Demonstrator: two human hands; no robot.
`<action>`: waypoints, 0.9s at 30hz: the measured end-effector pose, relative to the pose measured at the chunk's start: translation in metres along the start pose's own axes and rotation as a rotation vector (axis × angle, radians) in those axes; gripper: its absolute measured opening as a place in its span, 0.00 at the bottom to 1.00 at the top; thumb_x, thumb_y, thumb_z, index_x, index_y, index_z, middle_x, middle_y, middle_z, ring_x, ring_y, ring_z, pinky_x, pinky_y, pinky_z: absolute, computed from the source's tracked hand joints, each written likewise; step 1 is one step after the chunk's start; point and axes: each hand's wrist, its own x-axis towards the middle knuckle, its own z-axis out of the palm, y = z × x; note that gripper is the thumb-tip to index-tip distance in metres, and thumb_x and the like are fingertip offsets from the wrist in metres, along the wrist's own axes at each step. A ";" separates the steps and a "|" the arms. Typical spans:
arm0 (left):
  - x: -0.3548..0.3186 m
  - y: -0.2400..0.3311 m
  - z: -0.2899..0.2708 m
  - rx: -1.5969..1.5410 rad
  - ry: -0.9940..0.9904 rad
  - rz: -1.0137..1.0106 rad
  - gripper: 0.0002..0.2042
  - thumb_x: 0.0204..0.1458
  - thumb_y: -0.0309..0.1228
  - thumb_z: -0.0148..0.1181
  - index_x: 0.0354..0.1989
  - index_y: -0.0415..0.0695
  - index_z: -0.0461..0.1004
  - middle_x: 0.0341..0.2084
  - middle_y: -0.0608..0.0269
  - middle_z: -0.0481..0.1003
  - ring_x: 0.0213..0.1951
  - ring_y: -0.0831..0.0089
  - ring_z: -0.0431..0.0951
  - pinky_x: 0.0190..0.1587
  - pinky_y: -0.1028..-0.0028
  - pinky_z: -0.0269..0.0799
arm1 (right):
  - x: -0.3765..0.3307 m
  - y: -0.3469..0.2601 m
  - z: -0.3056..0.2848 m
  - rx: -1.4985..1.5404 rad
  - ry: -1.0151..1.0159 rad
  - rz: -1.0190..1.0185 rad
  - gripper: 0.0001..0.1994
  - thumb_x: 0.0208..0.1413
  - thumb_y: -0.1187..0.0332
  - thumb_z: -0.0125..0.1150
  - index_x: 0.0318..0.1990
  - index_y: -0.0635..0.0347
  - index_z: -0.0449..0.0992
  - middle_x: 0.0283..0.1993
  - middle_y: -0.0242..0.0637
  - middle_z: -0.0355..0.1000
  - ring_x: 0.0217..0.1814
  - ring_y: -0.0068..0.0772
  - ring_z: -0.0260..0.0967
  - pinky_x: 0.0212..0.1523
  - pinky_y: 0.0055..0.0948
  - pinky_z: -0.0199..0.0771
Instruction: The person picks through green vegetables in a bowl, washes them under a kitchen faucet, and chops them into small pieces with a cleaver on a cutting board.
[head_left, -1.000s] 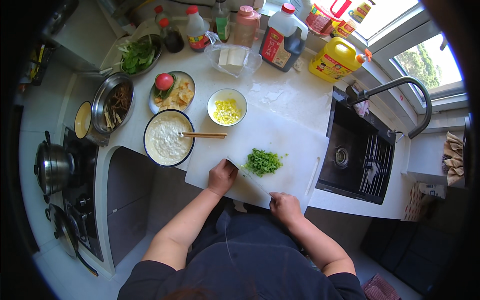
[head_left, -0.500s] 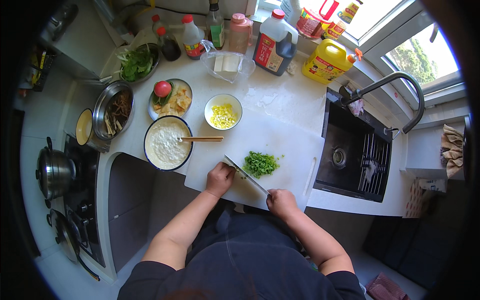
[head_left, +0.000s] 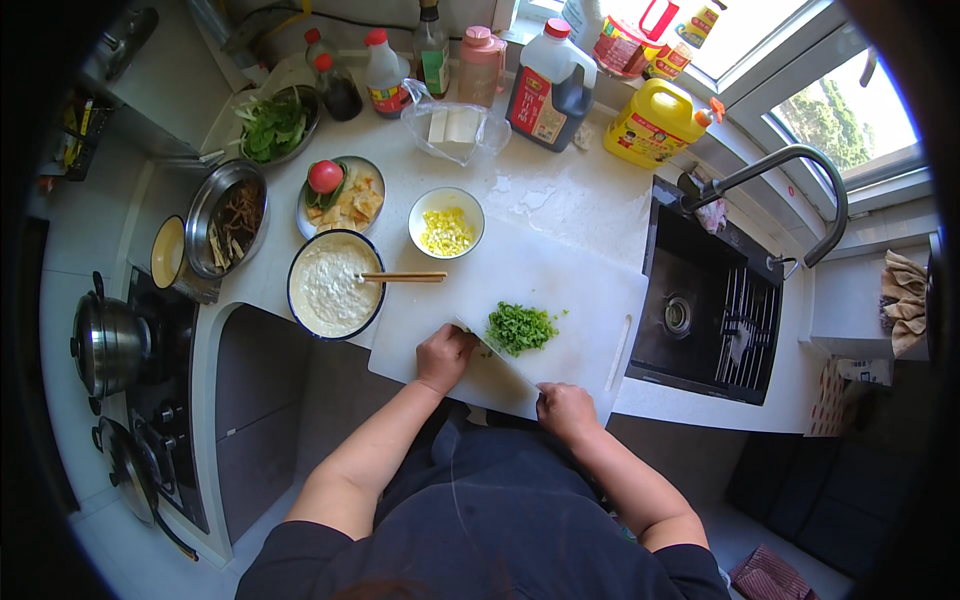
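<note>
In my right hand is the handle of a kitchen knife, gripped with closed fingers. Its blade slants up and left over the white cutting board. My left hand is at the blade's far end, its fingers curled together against or beside the metal; whatever they pinch is hidden. Right beside the blade lies a pile of chopped green herbs, with a few loose bits around it. Beyond the board's far left edge stands a bowl of chopped yellow and white pieces.
A bowl of white batter with chopsticks across its rim stands left. Behind are a plate with a tomato, a steel pot, leafy greens, bagged tofu and several bottles. A black sink lies right.
The knife blade has tilted, so more of its flat side shows. My left hand has shifted slightly right along it, and my right hand has moved a little.
</note>
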 end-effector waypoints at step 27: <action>-0.001 0.001 0.001 0.073 -0.016 -0.039 0.02 0.40 0.27 0.61 0.20 0.48 0.75 0.22 0.63 0.71 0.24 0.60 0.75 0.24 0.64 0.72 | -0.004 -0.002 -0.002 0.002 -0.001 -0.019 0.08 0.49 0.69 0.53 0.32 0.57 0.78 0.29 0.48 0.75 0.33 0.53 0.73 0.36 0.47 0.74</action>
